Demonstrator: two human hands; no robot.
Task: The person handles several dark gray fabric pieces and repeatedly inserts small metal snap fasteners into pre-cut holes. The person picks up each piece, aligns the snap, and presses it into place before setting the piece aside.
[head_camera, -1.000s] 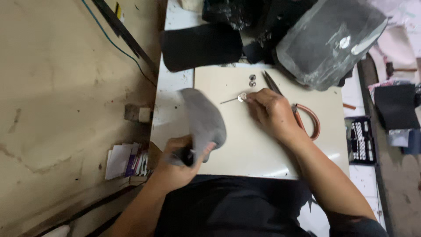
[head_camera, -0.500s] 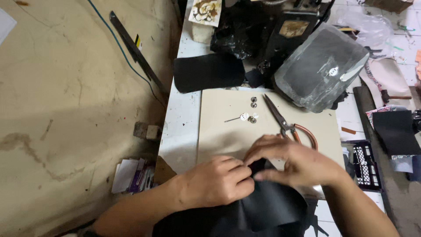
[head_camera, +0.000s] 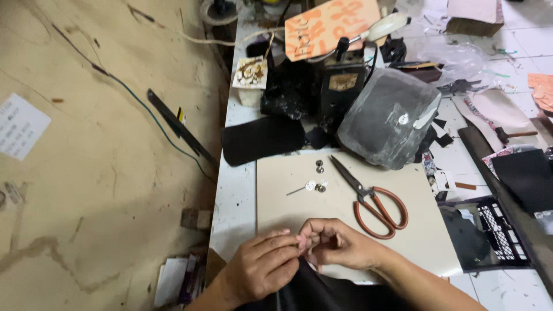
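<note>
Black fabric (head_camera: 311,285) now lower, both hands' (head_camera: 262,268) fingertips (head_camera: 302,239) pinching its edge.

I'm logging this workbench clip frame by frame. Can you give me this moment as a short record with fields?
Setting: cluttered workbench with a beige cutting mat
Left hand: fingertips pinched together at the mat's near edge, touching the right hand
Right hand: fingers curled, meeting the left; what they pinch is too small to tell
Under the hands: black fabric
On the mat: orange-handled scissors, closed; small metal fasteners
Behind the mat: grey padded piece, black flat piece
</note>
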